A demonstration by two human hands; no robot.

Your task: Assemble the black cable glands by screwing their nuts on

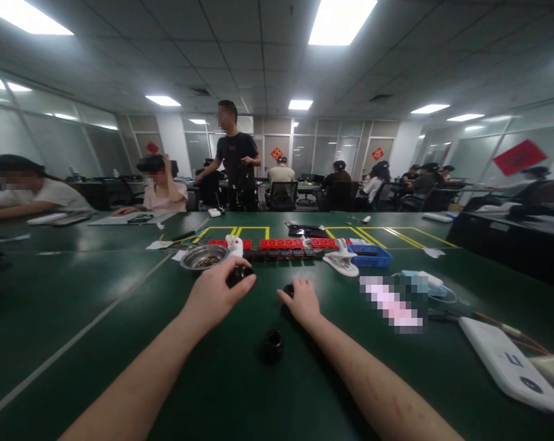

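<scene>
My left hand [221,288] is closed around a glossy black rounded piece [240,275], just in front of a metal bowl [205,256] of small parts. To the right, my right hand [303,300] has its fingers wrapped over a smaller-looking dark piece [289,290], most of it hidden by the fingers. Nearer to me, between my forearms, a black ring-shaped piece [273,346] with a hole in its top stands on the green table. Beyond my hands runs a row of red blocks [281,244] with dark parts in front of it.
A white clamp-like stand [341,260] and a blue tray [373,255] stand beyond my right hand. Farther right lie a white device [510,361] and cables. Yellow tape [253,228] marks the green table [189,380]. Several people sit around, and one person [236,160] stands.
</scene>
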